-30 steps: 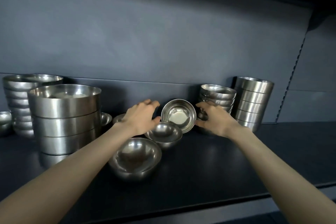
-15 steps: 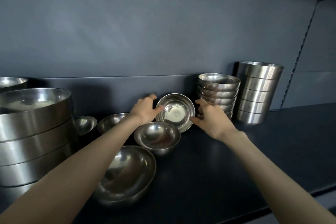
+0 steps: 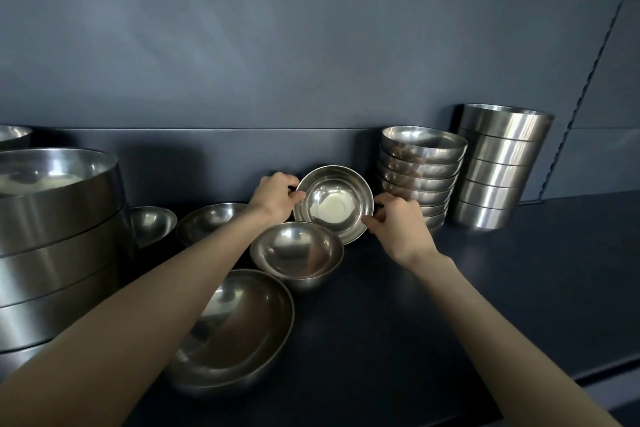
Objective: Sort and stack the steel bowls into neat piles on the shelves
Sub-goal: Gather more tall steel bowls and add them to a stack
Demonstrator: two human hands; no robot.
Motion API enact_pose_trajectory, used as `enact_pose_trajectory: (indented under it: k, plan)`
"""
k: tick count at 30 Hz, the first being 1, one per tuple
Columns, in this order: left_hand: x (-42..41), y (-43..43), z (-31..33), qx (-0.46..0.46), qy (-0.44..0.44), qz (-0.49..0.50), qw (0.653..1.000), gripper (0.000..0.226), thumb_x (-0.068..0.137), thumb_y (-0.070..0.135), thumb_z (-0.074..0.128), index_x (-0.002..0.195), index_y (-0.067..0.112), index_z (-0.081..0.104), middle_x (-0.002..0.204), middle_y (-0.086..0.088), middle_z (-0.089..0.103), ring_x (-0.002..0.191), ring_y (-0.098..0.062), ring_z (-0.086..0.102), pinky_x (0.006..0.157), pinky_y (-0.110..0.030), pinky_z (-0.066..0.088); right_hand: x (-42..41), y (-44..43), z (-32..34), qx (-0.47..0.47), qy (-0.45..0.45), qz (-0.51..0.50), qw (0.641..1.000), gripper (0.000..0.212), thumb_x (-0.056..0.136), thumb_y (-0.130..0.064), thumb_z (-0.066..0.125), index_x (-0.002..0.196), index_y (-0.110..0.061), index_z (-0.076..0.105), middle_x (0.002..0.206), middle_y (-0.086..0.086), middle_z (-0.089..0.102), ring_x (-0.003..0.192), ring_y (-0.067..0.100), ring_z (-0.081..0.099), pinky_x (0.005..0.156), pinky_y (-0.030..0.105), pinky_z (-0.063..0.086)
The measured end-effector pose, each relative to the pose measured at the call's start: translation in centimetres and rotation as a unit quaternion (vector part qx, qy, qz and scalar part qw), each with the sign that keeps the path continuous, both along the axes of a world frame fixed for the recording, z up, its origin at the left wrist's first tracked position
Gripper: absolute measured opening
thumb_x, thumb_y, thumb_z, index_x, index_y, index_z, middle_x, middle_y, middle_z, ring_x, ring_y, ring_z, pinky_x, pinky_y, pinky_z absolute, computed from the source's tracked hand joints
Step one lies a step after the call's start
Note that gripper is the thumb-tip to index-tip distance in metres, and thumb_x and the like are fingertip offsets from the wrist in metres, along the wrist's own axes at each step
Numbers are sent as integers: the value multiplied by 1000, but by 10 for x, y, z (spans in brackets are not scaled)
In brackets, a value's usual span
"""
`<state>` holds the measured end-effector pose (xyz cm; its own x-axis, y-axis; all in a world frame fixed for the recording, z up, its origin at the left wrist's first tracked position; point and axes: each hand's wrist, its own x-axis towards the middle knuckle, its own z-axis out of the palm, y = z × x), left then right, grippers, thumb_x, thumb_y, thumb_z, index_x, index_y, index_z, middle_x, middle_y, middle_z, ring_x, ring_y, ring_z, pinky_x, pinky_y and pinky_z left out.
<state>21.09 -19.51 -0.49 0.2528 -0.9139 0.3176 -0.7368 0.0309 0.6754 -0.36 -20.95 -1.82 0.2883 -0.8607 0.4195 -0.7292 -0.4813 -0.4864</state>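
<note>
Gripping one tilted bowl (image 3: pixel 333 202) (two hands (image 3: pixel 277 196))

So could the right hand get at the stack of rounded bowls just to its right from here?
Probably yes. The right hand sits right beside that stack with nothing between them, but its grip is on the tilted bowl, shared with the left hand, so it must let go first.

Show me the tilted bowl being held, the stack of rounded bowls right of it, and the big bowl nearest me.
tilted bowl (image 3: pixel 330 204), head view, inner base
stack of rounded bowls (image 3: pixel 420 163), head view, upper bowls' side
big bowl (image 3: pixel 242 326), head view, inside wall
</note>
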Motion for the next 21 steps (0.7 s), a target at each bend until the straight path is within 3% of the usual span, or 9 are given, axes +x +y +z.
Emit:
enact_pose_trajectory:
  k: [6, 13, 15, 18, 19, 21]
  plan:
    - [0, 4, 4, -44, 8, 19, 999, 16, 92, 16, 60, 95, 2, 67, 84, -19, 69, 82, -38, 66, 81, -44, 54, 0, 1, -2, -26, -76, 8, 997, 13, 88, -11, 66, 99, -4, 67, 81, 12, 73, 83, 32, 66, 80, 40, 51]
    - [-4, 16, 22, -138, 55, 49, 988, 21, 90, 19, 64, 106, 7, 69, 86, -16, 72, 91, -38, 65, 86, -38, 52, 4, 7, 7, -80, -153, 39, 984, 21, 88, -8, 66, 108, -6, 67, 79, 9, 73, 75, 29, 67, 77, 42, 53]
    - [-4, 22, 30, -163, 78, 59, 982, 18, 88, 20, 67, 100, 7, 69, 82, -13, 71, 88, -37, 66, 85, -38, 53, 5, 8, 11, -100, -181, 46, 977, 23, 88, -7, 66, 111, -8, 68, 81, 3, 73, 73, 20, 66, 76, 31, 53]
    - [-3, 33, 41, -198, 102, 73, 972, 15, 85, 23, 70, 94, 11, 69, 81, -8, 72, 83, -34, 67, 84, -41, 54, 7, 12, 18, -116, -239, 70, 962, 31, 86, -5, 69, 117, -9, 68, 80, -4, 68, 68, 2, 61, 71, 4, 45]
    - [-2, 37, 44, -212, 109, 73, 968, 13, 84, 24, 70, 91, 14, 70, 81, -7, 73, 84, -34, 68, 84, -43, 54, 7, 13, 20, -109, -263, 83, 955, 34, 86, -6, 69, 120, -10, 67, 83, -3, 68, 70, 0, 62, 73, 3, 45]
    - [-2, 47, 50, -239, 125, 77, 960, 6, 84, 27, 71, 84, 22, 68, 76, -4, 72, 81, -36, 67, 83, -47, 54, 7, 17, 27, -90, -306, 115, 941, 39, 87, -7, 69, 124, -14, 64, 92, 3, 70, 79, 10, 67, 82, 17, 52]
